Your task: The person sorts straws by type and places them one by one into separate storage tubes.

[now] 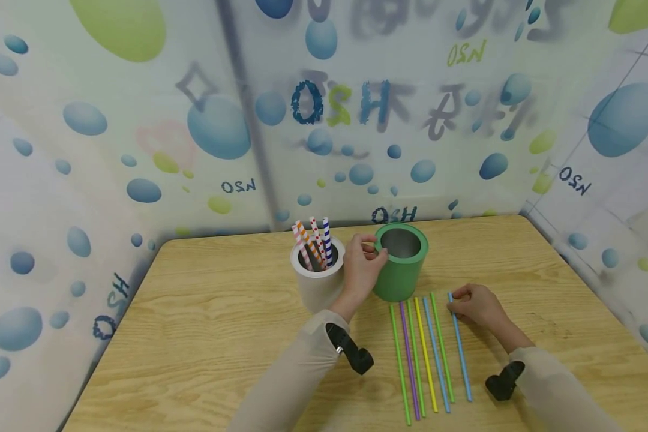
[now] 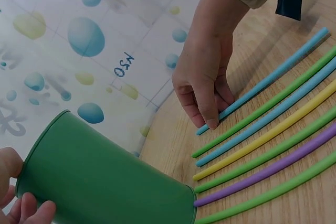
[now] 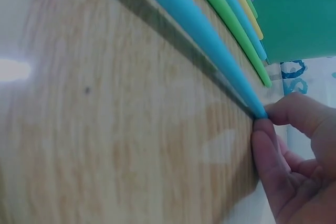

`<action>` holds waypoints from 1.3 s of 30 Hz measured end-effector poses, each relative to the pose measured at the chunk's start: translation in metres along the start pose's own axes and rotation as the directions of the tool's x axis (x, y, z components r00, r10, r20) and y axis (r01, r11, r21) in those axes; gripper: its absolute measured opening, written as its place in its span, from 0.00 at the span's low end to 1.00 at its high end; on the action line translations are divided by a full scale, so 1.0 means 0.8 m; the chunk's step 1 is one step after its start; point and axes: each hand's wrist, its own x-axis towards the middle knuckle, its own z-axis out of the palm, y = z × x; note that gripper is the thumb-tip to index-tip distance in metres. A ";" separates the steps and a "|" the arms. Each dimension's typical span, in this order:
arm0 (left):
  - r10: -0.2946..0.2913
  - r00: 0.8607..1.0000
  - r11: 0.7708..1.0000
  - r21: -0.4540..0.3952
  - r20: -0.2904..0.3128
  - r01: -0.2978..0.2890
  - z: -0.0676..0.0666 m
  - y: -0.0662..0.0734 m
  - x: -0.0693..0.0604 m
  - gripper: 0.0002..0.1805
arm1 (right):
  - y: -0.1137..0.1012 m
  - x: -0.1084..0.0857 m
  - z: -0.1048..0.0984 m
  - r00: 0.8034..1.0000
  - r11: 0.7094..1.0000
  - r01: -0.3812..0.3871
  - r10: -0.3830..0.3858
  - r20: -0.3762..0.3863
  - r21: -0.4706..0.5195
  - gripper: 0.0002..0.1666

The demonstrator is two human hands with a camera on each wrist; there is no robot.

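My left hand (image 1: 360, 267) grips the green cup (image 1: 396, 279) at the left of its rim, fingers bent; the left wrist view shows fingertips (image 2: 31, 211) against the cup. The cup stands upright with a grey inside. To the right, my right hand (image 1: 480, 309) pinches the far end of a thin blue stick (image 1: 461, 354) between thumb and fingers. This stick lies along the tabletop, a little apart from a row of several plain sticks: green, purple, yellow (image 1: 426, 354) and blue. The row's far ends lie near the cup's base.
Left of the green cup stands a white cup (image 1: 315, 288) holding several striped paper straws (image 1: 313, 246), partly behind my left hand. The wooden table (image 1: 210, 336) ends at the back against a wall covering (image 1: 281, 174) printed with bubbles and letters. A black camera mount sits on each wrist.
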 end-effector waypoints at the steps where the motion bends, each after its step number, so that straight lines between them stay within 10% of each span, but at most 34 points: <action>1: 0.001 1.000 1.000 0.000 0.001 -0.001 0.000 0.000 0.000 0.15 | 0.000 0.000 0.000 1.000 1.000 -0.001 0.001 0.001 -0.002 0.22; 31: -0.037 0.999 0.999 0.008 0.025 0.037 0.002 0.000 0.001 0.14 | -0.006 0.014 -0.005 1.000 0.985 -0.021 0.021 0.006 0.170 0.23; 39: -0.038 0.999 0.999 0.006 0.010 0.038 0.001 0.001 0.001 0.14 | -0.034 0.024 -0.028 0.994 0.974 0.107 -0.107 -0.011 0.197 0.25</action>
